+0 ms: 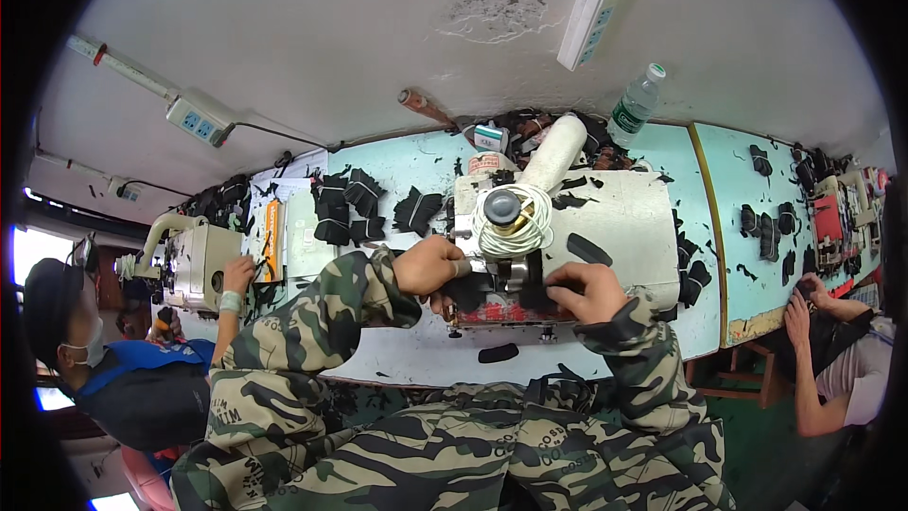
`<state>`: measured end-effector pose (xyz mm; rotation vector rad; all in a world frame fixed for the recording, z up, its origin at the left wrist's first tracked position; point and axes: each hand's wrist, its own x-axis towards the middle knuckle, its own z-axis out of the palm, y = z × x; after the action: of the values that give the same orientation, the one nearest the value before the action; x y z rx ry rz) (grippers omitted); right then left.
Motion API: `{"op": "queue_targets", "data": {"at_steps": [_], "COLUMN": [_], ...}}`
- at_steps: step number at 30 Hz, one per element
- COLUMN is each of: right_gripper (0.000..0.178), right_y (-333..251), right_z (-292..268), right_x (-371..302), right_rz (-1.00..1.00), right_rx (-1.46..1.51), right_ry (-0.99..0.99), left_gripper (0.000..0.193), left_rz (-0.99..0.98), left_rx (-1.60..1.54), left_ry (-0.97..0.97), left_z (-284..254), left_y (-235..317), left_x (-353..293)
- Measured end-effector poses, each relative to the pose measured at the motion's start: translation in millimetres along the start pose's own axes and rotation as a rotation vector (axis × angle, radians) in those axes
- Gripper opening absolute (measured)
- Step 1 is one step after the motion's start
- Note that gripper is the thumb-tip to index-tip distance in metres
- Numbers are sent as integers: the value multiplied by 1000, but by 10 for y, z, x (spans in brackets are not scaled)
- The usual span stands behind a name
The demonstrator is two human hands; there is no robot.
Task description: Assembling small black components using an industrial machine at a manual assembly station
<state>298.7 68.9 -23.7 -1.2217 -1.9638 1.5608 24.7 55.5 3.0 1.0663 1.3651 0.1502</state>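
A beige skiving machine (619, 227) with a red front plate and a dark round knob (502, 208) stands right before me. Coiled white cord (515, 238) hangs round the knob. My left hand (430, 268) is closed at the machine's left front, its fingertips partly hidden behind the machine's edge. Over at the right front, my right hand (584, 291) pinches a small black piece (534, 296) against the machine. One loose black strip (588, 249) lies on the machine's top, just beyond my right hand. Another black strip (498, 353) rests on the table near its front edge.
Bundles of black pieces (416, 211) lie on the pale table at left, more (697, 276) at right. A plastic bottle (637, 106) and a wooden-handled tool (426, 107) stand at the wall. Co-workers sit at machines on both sides; one hand (237, 273) is near my left sleeve.
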Motion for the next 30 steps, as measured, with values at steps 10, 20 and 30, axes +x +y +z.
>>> {"op": "queue_targets", "data": {"at_steps": [10, 20, 30], "right_gripper": [16, 17, 19], "right_y": [-82, 11, -52], "right_z": [47, 119, -32], "right_x": [-4, 28, -20], "right_rz": [1, -123, 33], "right_rx": [45, 31, -2], "right_ry": [119, 22, -57], "left_gripper": [21, 25, 25], "left_rz": [-39, 85, 93], "left_rx": [-53, -32, 57], "left_ry": [-278, -185, -9], "left_z": [-69, -39, 74], "left_y": [45, -129, -37], "left_x": [45, 275, 98]}}
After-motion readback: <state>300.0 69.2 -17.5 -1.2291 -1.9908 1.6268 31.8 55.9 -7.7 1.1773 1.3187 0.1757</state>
